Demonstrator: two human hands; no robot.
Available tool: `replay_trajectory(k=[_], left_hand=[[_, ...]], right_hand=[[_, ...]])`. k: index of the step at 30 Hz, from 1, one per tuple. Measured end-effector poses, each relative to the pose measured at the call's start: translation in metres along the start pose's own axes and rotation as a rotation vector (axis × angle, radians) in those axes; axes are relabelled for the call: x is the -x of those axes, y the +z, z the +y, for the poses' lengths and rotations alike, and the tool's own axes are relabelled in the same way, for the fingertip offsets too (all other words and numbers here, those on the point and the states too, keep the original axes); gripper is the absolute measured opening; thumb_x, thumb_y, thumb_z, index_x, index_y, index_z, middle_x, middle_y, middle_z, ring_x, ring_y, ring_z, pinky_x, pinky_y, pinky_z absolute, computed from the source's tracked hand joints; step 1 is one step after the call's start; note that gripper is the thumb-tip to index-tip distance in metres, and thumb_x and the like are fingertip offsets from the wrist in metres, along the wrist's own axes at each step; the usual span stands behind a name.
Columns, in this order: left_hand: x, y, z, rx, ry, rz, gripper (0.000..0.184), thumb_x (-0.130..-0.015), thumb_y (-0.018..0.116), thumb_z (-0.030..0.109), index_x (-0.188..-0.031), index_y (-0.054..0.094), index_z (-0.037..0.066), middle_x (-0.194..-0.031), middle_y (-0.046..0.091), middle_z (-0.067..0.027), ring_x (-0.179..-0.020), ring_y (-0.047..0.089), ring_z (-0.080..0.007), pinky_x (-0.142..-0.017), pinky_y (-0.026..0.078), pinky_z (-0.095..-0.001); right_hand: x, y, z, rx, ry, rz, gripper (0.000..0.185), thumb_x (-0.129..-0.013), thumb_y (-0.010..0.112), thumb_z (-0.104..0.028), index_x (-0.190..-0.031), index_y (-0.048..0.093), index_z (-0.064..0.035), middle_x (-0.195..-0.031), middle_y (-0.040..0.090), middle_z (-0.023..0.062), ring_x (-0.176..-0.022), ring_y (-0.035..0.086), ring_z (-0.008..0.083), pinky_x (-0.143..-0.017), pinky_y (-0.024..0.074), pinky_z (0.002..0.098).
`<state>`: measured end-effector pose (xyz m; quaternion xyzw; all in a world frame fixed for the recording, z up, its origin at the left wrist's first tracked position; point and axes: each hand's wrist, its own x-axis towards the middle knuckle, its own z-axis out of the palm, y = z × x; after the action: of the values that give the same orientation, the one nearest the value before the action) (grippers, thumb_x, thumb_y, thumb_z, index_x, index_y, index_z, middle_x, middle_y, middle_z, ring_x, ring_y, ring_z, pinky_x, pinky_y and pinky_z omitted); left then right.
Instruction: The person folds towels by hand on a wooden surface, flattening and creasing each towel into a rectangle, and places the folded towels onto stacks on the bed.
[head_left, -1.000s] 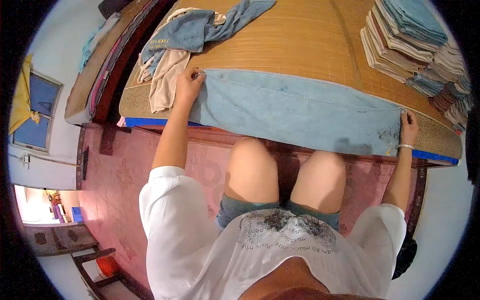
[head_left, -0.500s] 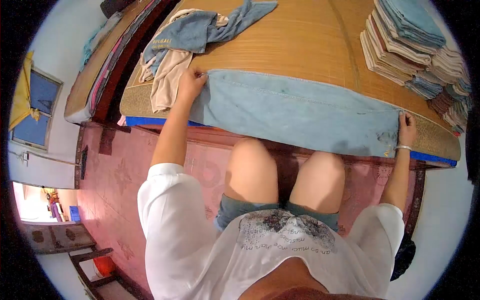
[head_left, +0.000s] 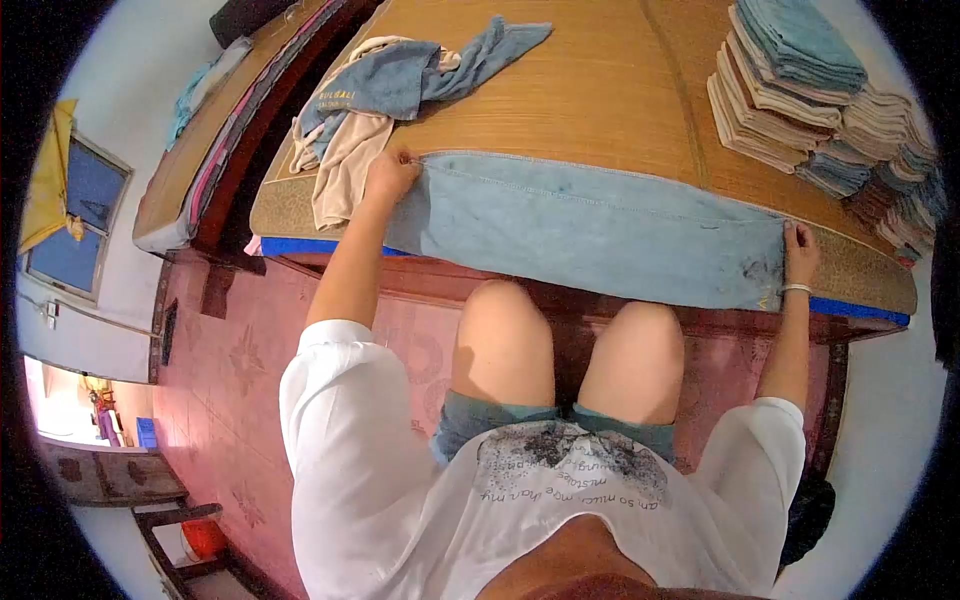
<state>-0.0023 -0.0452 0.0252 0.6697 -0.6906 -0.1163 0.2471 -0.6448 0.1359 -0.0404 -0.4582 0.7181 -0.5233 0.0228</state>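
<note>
- The light-blue towel [head_left: 590, 225] lies stretched crosswise along the near edge of the bed [head_left: 590, 100], its lower part hanging past that edge above the person's knees [head_left: 510, 310].
- The left hand [head_left: 393, 178] has thumb and fingers closed in a pinch on the towel's upper left corner.
- The right hand [head_left: 801, 253] pinches the upper right corner the same way, fingers drawn together; a pale bracelet [head_left: 797, 288] circles that wrist.
- If either pinch loosens, the overhanging part could drag the towel off the edge toward the knees, since little of it seems to rest on the bed.
- Uneven pull between the hands could skew the long edges or bring up creases.
- The left forearm is close beside the beige cloth [head_left: 347, 175]; a sideways swing might catch it and shift the heap.
- The towel looks soft and matte, a long band with a pale stitched line near its top, dark smudges and a yellow mark near the right hand.
- The bed's top is smooth, tan and finely ribbed, with a patterned border.
- A crumpled grey-blue towel [head_left: 400, 80] with yellow lettering contrasts with the squared, layered stacks of folded cloths [head_left: 770, 110] at far right.
</note>
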Motion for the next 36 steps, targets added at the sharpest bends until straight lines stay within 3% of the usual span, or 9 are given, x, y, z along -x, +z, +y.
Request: replay_trajectory(k=[3,9,16,21,23,26,32,34,36], left_hand=[[0.002,-0.003,-0.004,0.088,0.092,0.012,0.022,-0.067,0.064,0.016,-0.084,0.06,0.004,-0.077,0.063,-0.0112,-0.071,0.06,-0.0197,-0.064,0.045,-0.0304],[0.021,-0.023,0.002,0.347,0.045,-0.075,0.016,-0.069,0.066,0.011,-0.082,0.06,0.003,-0.07,0.058,-0.0004,-0.064,0.052,-0.0093,-0.059,0.041,-0.023],[0.041,-0.057,0.006,0.422,0.076,-0.181,0.01,-0.071,0.065,0.009,-0.077,0.059,0.004,-0.068,0.054,0.0015,-0.061,0.049,-0.0077,-0.055,0.039,-0.0218],[0.055,-0.078,0.01,0.709,0.047,-0.155,0.009,-0.075,0.063,0.007,-0.083,0.058,0.005,-0.076,0.056,0.0005,-0.071,0.05,-0.0076,-0.064,0.039,-0.0206],[0.064,-0.088,0.015,0.735,0.044,-0.138,0.011,-0.076,0.063,0.007,-0.086,0.058,0.005,-0.077,0.056,0.0004,-0.073,0.05,-0.0076,-0.066,0.039,-0.0205],[0.068,-0.094,0.004,0.823,0.026,-0.101,0.012,-0.077,0.062,0.007,-0.088,0.057,0.005,-0.079,0.056,0.0004,-0.075,0.051,-0.0076,-0.068,0.039,-0.0204],[0.089,-0.111,0.012,0.856,0.124,0.082,0.032,-0.08,0.057,0.003,-0.112,0.054,0.002,-0.086,0.057,-0.001,-0.081,0.051,-0.009,-0.076,0.04,-0.0219],[0.095,-0.119,0.008,0.823,0.12,0.084,0.031,-0.08,0.057,0.004,-0.111,0.054,0.001,-0.09,0.057,-0.0016,-0.083,0.051,-0.0092,-0.077,0.04,-0.0219],[0.094,-0.128,-0.015,0.734,0.099,0.057,0.027,-0.082,0.056,0.005,-0.108,0.055,0.0,-0.098,0.057,-0.0033,-0.087,0.052,-0.0099,-0.078,0.04,-0.022]], right_hand=[[0.0,0.0,-0.002,-0.026,0.017,0.016,0.027,-0.079,0.065,-0.024,-0.091,0.061,-0.0001,-0.086,0.062,0.0042,-0.079,0.054,0.0114,-0.073,0.0419,0.0251],[0.0,-0.002,0.0,-0.044,0.0,0.032,0.025,-0.079,0.064,-0.024,-0.088,0.061,-0.0006,-0.083,0.061,0.0031,-0.077,0.053,0.0109,-0.072,0.0417,0.0241],[-0.002,-0.017,-0.023,-0.188,0.158,-0.004,0.023,-0.079,0.064,-0.022,-0.087,0.061,-0.0008,-0.084,0.06,0.0003,-0.077,0.052,0.0085,-0.072,0.0406,0.0221],[-0.006,-0.032,-0.021,-0.324,0.196,0.053,0.023,-0.079,0.065,-0.021,-0.091,0.062,-0.0016,-0.087,0.059,-0.0008,-0.078,0.05,0.0084,-0.072,0.0401,0.0225],[-0.011,-0.04,-0.005,-0.57,0.27,0.021,0.022,-0.078,0.065,-0.019,-0.094,0.062,-0.0034,-0.09,0.058,-0.0005,-0.085,0.05,0.0097,-0.077,0.0389,0.0232],[-0.003,-0.057,-0.034,-0.65,0.313,0.099,0.023,-0.078,0.065,-0.015,-0.097,0.06,-0.0038,-0.093,0.057,0.0001,-0.092,0.049,0.0108,-0.082,0.0374,0.0243],[0.015,-0.096,-0.085,-0.849,0.203,0.076,0.031,-0.081,0.06,-0.008,-0.112,0.054,-0.0026,-0.103,0.056,0.0028,-0.094,0.05,0.01,-0.084,0.0381,0.0237],[0.031,-0.108,-0.116,-0.999,0.187,0.07,0.031,-0.083,0.057,-0.004,-0.113,0.053,-0.0015,-0.106,0.055,0.0024,-0.086,0.052,0.008,-0.075,0.0421,0.0193],[0.027,-0.107,-0.09,-0.887,0.148,0.05,0.031,-0.082,0.057,-0.004,-0.113,0.053,-0.0012,-0.105,0.055,0.0022,-0.086,0.053,0.0078,-0.074,0.0424,0.0189]])
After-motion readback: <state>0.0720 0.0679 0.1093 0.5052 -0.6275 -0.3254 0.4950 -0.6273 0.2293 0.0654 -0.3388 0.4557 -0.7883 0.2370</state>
